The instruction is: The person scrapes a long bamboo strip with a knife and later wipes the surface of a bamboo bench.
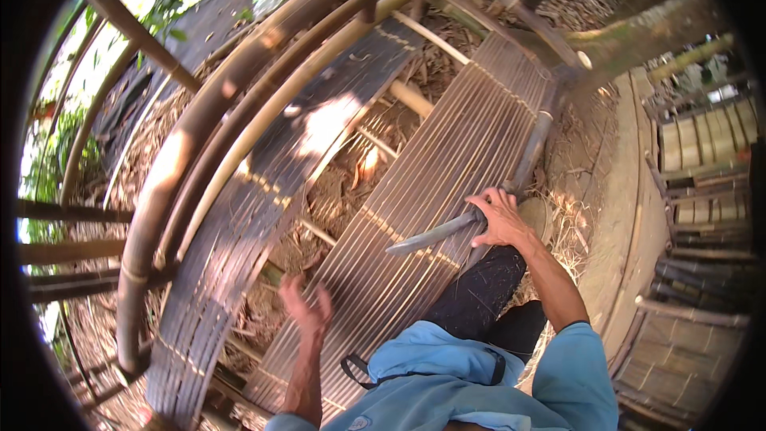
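My right hand (500, 219) grips the handle of a long grey blade (431, 237) that lies across a woven bamboo slat mat (447, 168), its tip pointing left. My left hand (305, 306) hovers with fingers spread over the near left edge of the same mat and holds nothing. A second, darker slat mat (263, 191) lies to the left, with a gap of dry leaves (343, 191) between the two. My leg in dark trousers (479, 295) rests on the mat under the right hand.
Thick curved bamboo poles (199, 160) arch across the left. A tree trunk (638, 36) stands at upper right. Stacked bamboo frames (702, 271) fill the right side. Straw and leaf litter cover the ground around the mats.
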A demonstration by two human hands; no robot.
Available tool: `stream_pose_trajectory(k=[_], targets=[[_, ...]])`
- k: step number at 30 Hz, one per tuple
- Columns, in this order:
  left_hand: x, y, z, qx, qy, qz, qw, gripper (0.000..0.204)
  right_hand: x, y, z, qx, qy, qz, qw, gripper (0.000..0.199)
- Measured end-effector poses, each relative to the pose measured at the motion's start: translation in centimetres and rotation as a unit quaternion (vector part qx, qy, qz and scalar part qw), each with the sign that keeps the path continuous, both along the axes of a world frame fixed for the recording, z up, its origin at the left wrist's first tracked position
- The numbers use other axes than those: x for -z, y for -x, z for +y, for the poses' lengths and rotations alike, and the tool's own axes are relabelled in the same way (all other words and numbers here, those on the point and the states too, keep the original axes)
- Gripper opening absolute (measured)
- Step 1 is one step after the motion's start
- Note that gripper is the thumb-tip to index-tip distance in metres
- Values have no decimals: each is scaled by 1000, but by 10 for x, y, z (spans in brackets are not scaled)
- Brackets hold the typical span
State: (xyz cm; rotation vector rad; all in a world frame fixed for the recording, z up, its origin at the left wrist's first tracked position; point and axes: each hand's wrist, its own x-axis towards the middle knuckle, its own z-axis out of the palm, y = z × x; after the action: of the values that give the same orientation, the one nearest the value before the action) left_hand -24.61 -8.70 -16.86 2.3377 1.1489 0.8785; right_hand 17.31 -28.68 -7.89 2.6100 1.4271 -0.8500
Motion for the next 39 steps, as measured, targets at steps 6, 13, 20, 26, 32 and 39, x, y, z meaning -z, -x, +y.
stream_pose_trajectory(k=[6, 13, 20, 26, 32, 39], targets=[[-2, -185, 49, 52, 119, -22, 991, 42, 24, -16, -33, 10, -72, -19, 997, 64], [25, -210, 24, 73, 222, 182, 955, 53, 32, -32, -47, 31, -76, 6, 997, 52], [22, -217, 32, 56, 184, 215, 957, 54, -2, -92, -100, 216, -156, 75, 961, 47], [21, -223, 23, 42, 185, 274, 943, 49, 15, -139, 24, 408, -341, 301, 792, 61], [12, -229, 26, 25, 169, 277, 946, 40, 17, -181, 213, 409, -494, 543, 542, 67], [16, -226, 26, 15, 193, 312, 930, 46, 12, -242, 262, 491, -464, 556, 484, 18]])
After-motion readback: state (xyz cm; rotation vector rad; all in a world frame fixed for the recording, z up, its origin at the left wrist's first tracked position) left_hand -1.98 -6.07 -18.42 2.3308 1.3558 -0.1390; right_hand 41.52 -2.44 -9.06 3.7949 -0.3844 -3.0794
